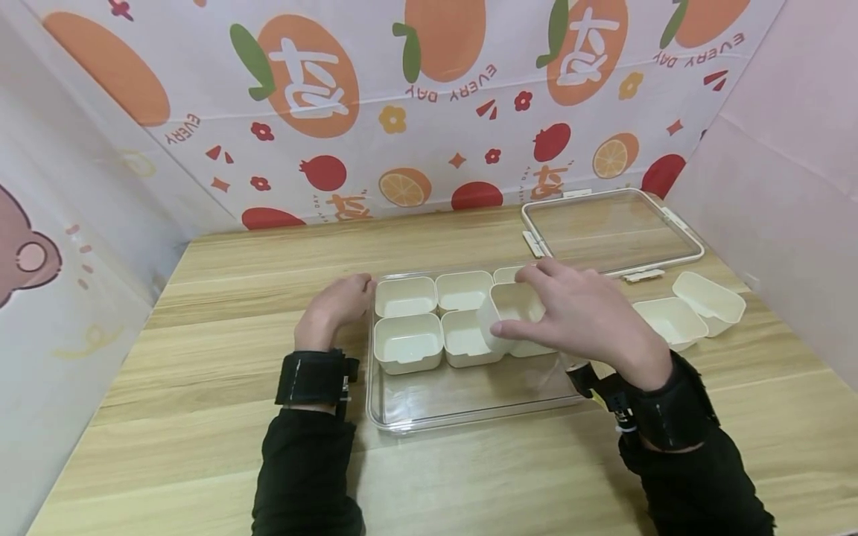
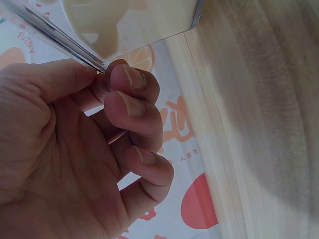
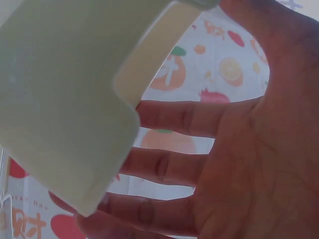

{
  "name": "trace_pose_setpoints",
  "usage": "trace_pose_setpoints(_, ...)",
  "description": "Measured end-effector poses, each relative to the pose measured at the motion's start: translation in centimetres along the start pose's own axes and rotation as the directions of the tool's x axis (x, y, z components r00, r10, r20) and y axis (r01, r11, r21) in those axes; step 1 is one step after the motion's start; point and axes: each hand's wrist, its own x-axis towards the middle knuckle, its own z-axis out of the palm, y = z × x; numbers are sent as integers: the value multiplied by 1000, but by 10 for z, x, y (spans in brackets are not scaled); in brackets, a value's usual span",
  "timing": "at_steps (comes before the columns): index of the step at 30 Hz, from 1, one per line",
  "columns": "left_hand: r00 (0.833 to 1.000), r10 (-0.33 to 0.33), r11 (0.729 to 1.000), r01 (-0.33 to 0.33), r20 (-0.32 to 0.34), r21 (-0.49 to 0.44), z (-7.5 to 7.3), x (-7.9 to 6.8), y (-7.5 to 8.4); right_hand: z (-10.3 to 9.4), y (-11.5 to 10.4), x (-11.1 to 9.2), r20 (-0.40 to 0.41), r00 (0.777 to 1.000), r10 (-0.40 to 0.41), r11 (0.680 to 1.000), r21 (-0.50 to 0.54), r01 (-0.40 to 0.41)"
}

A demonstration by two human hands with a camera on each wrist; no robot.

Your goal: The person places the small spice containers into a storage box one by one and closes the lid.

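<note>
Left hand [image 1: 340, 301]: thumb and forefinger pinch the rim of the clear tray [image 1: 456, 391] at its left side, near the far corner; the other fingers curl loosely. The tray rests on the table [image 1: 201, 372]. Risk: this pinch restrains one side only, so a push from the right could swing the tray's free end.

Left cups [image 1: 409, 342]: they stand upright in two rows in the tray, close together. Risk: a knock against one cup would probably disturb its neighbours, because little gap separates them.

Held cup [image 1: 519, 301]: it is raised over the right part of the near row. Contact with the cups beneath cannot be determined. Risk: if lowered out of line, its base could catch on a neighbouring rim and tip.

Right hand [image 1: 583, 309]: the thumb and extended fingers grip the held cup from opposite sides. Risk: smooth walls may slip if pressure is uneven.

Loose cups [image 1: 670, 320]: two lie right of the tray, one tilted against the other. Risk: the right forearm could brush them.
</note>
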Motion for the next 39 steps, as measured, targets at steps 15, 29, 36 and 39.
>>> trace_pose_setpoints(15,1000,4,1000,-4,4,0,-1,0,2,9,-32,0,-23,989,-147,987,-64,145)
trace_pose_setpoints(29,1000,-4,1000,4,8,-16,0,1,0,25,-61,4,9,981,-195,976,-100,195)
trace_pose_setpoints(36,1000,4,1000,-4,2,-14,-1,0,2,34,-75,5,14,971,-240,955,-177,239)
trace_pose_setpoints(39,1000,11,1000,-11,-4,-6,-1,0,2,38,-80,6,45,971,-234,952,-192,238)
